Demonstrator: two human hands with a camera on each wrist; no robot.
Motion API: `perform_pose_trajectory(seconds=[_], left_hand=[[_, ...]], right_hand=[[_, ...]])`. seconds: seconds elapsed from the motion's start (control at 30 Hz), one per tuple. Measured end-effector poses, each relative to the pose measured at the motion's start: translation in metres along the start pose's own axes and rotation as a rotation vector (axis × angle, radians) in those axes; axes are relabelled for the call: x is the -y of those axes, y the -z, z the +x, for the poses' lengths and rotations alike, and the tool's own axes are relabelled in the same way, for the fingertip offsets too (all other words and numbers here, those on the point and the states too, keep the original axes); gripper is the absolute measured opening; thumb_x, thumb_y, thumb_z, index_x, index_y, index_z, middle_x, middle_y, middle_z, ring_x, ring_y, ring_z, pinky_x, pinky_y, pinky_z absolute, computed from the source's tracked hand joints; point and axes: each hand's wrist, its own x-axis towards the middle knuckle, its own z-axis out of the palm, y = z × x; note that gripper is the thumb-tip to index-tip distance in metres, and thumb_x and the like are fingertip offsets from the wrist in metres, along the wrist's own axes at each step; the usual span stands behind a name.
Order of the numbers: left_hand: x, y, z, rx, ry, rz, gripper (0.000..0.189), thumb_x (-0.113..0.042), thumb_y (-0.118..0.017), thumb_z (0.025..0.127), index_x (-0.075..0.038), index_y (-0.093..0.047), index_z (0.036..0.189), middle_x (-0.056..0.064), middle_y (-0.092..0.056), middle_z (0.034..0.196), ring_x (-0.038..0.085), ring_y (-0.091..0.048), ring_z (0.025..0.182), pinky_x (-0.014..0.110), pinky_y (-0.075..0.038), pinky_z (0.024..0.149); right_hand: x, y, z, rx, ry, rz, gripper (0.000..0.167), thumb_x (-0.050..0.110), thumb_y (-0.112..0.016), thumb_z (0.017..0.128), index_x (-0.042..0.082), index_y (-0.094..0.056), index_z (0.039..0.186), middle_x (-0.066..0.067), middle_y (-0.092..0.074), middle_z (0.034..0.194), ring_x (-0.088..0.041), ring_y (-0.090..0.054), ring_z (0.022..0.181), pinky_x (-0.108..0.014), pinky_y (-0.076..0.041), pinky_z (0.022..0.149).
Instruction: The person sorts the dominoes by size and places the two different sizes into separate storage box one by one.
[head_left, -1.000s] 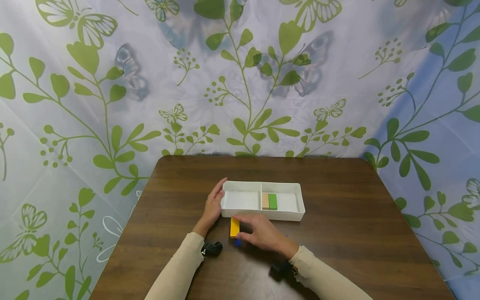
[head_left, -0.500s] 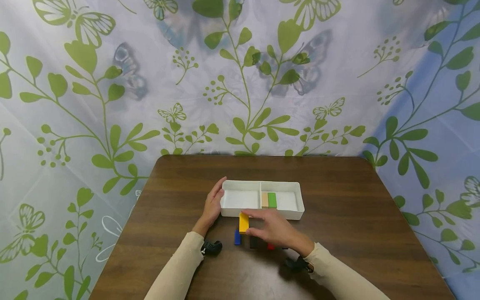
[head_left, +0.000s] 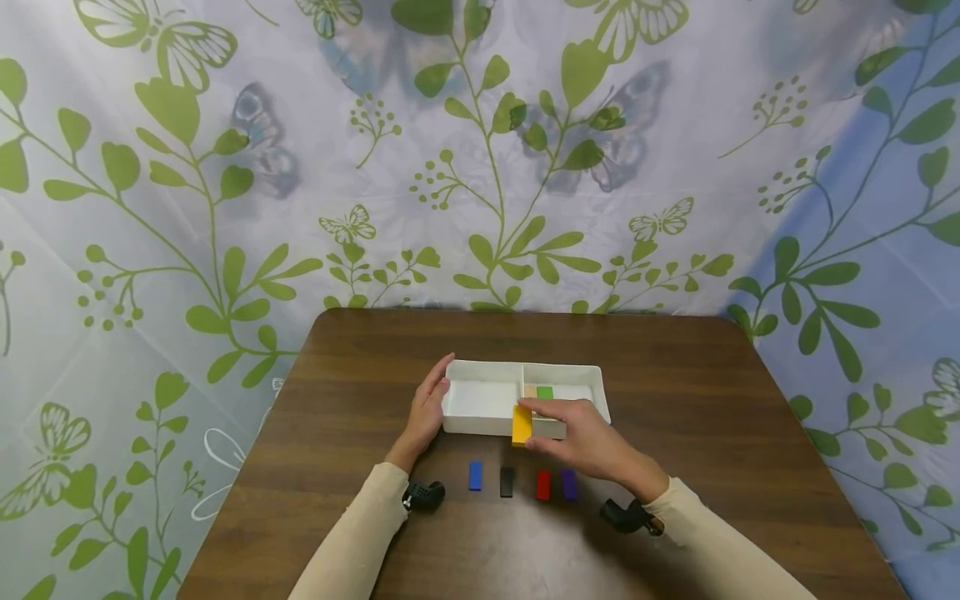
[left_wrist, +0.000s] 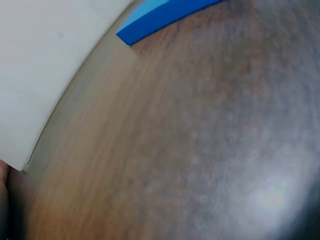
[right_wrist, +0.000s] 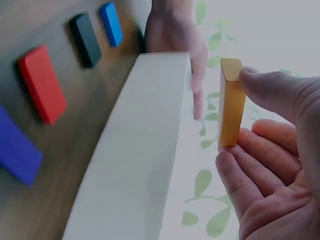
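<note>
My right hand point(head_left: 592, 437) pinches a yellow rectangular block point(head_left: 522, 423) by its two ends, thumb on one and fingertips on the other. The block is raised in front of the white two-compartment box point(head_left: 480, 426), near the divider. My left hand point(head_left: 424, 415) lies along the box's left end, fingers extended and touching it. Inside the right compartment, a beige block point(head_left: 530, 390) and a green block point(head_left: 545, 392) sit side by side against the divider, partly hidden by my right hand. In the right wrist view the yellow block point(right_wrist: 232, 107) stands apart from the palm.
On the brown table point(head_left: 675, 350), in front of the box, lie a blue block point(head_left: 476, 476), a black block point(head_left: 507, 482), a red block point(head_left: 543, 485) and a purple block point(head_left: 570, 484), in a loose row. A patterned curtain point(head_left: 480, 167) hangs behind the table.
The right hand has lifted the yellow block from beside the blue one and carried it right and up toward the box. The row of blocks is now uncovered. The left hand stays put.
</note>
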Motion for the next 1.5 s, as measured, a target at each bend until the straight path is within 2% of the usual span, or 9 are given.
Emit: perform_pose_trajectory(seconds=[0.37,0.7,0.93,1.17,1.33,1.5], left_hand=[[-0.004,0.002,0.002,0.016,0.007,0.031,0.049,-0.010,-0.037,0.119,-0.004,-0.042,0.167,0.012,-0.038,0.177,0.033,-0.028,0.167,0.058,-0.021,0.137],[-0.003,0.002,0.003,0.011,0.006,0.032,0.048,-0.011,-0.037,0.119,-0.008,-0.045,0.167,0.013,-0.037,0.177,0.035,-0.027,0.168,0.060,-0.019,0.136],[-0.002,0.002,0.001,0.015,0.010,0.030,0.049,-0.009,-0.038,0.118,-0.007,-0.044,0.167,0.012,-0.039,0.177,0.034,-0.029,0.167,0.058,-0.021,0.137],[-0.002,0.001,-0.001,0.013,0.021,0.018,0.049,-0.008,-0.037,0.119,-0.009,-0.045,0.167,0.012,-0.038,0.177,0.035,-0.028,0.167,0.059,-0.021,0.136],[0.000,0.000,-0.001,0.005,0.013,0.016,0.049,-0.006,-0.037,0.118,-0.007,-0.046,0.166,0.013,-0.039,0.176,0.034,-0.028,0.167,0.059,-0.020,0.136],[-0.001,0.000,-0.001,0.002,0.021,0.022,0.049,-0.005,-0.036,0.118,-0.003,-0.043,0.167,0.013,-0.038,0.177,0.034,-0.028,0.167,0.058,-0.020,0.137]], right_hand=[[-0.029,0.027,-0.007,-0.036,-0.124,-0.030,0.061,0.026,-0.088,0.095,0.011,-0.068,0.151,-0.007,-0.072,0.147,-0.032,-0.073,0.130,-0.054,-0.060,0.106],[-0.057,0.036,-0.008,0.015,-0.222,-0.053,0.064,0.027,-0.089,0.094,0.009,-0.066,0.152,-0.010,-0.071,0.148,-0.039,-0.072,0.130,-0.058,-0.060,0.106],[-0.071,0.035,-0.005,0.073,-0.240,-0.041,0.066,0.025,-0.087,0.096,0.007,-0.063,0.155,-0.013,-0.068,0.152,-0.041,-0.070,0.133,-0.057,-0.059,0.107],[-0.083,0.032,0.000,0.125,-0.260,-0.067,0.063,0.024,-0.086,0.097,0.007,-0.064,0.153,-0.013,-0.071,0.148,-0.041,-0.071,0.130,-0.058,-0.060,0.106],[-0.090,0.031,0.007,0.165,-0.236,-0.117,0.061,0.023,-0.087,0.096,0.007,-0.066,0.151,-0.013,-0.073,0.145,-0.040,-0.072,0.126,-0.059,-0.061,0.105],[-0.094,0.029,0.016,0.198,-0.200,-0.174,0.060,0.020,-0.086,0.096,0.003,-0.066,0.150,-0.014,-0.074,0.143,-0.037,-0.072,0.126,-0.059,-0.058,0.108]])
